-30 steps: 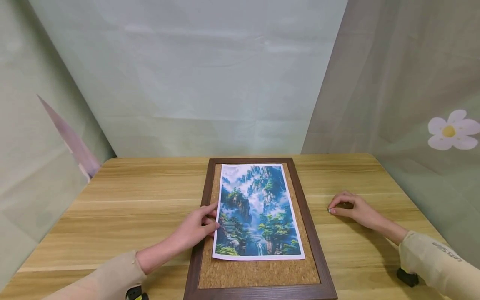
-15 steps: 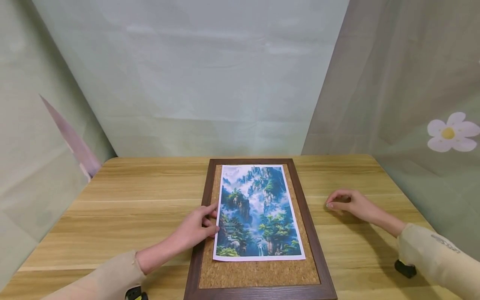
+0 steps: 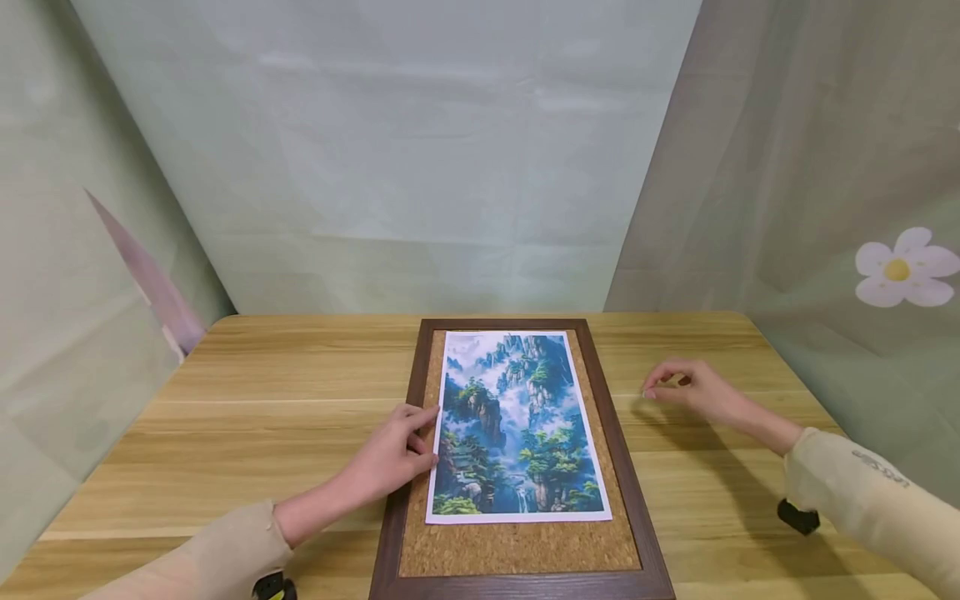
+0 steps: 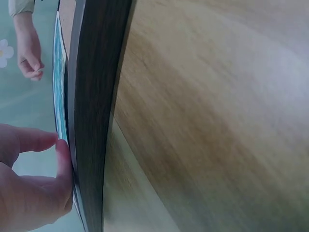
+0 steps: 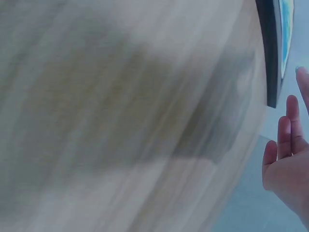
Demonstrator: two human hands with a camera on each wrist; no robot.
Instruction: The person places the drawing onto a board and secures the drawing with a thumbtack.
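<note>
Pale green backdrop, light wooden table, dark-framed cork board with mountain landscape print, left hand fingers flat on print's nine-o'clock edge, right hand at three o'clock, fingertips pinched together, contents unclear.

Staged studio: cloth backdrop, wood table

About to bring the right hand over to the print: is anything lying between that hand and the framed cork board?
Nothing visible does. The right hand hovers over bare table to the right of the cork board; only wood shows between them. The left hand rests on the print at its far, left edge.
</note>
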